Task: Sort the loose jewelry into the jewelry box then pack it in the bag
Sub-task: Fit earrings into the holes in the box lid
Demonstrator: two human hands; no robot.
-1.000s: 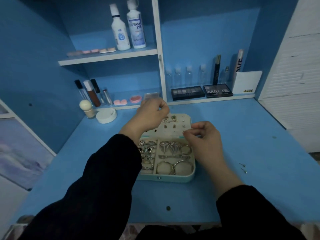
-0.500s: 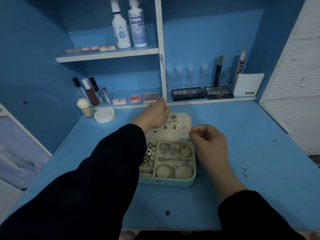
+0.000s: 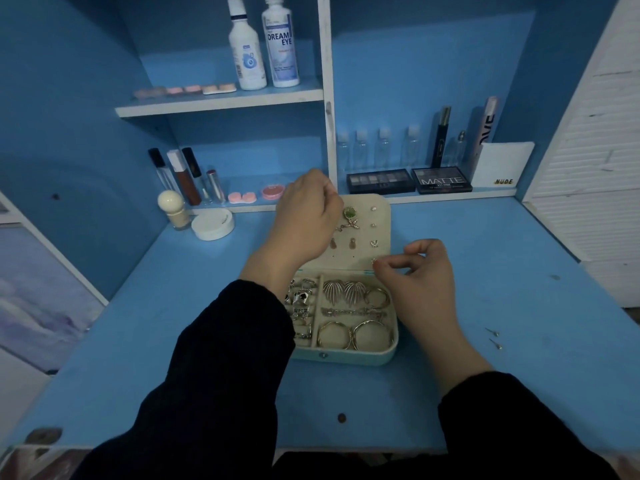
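Two white bottles [image 3: 246,46] stand at twelve o'clock. Four small clear bottles [image 3: 382,147] and two palettes [image 3: 380,181] sit at one o'clock. Two loose studs [image 3: 492,331] lie at four o'clock.

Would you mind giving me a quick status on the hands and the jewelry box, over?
Left hand curled at open jewelry box lid, grip unclear. Right hand pinches small stud at lid's near right corner. Two studs loose on desk.

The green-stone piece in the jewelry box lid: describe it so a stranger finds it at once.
On the blue desk lies an open mint jewelry box, its cream lid panel opened toward the shelves. Near its far edge, beside the left hand, sits an oval green stone rimmed in gold. Nothing else there is green.
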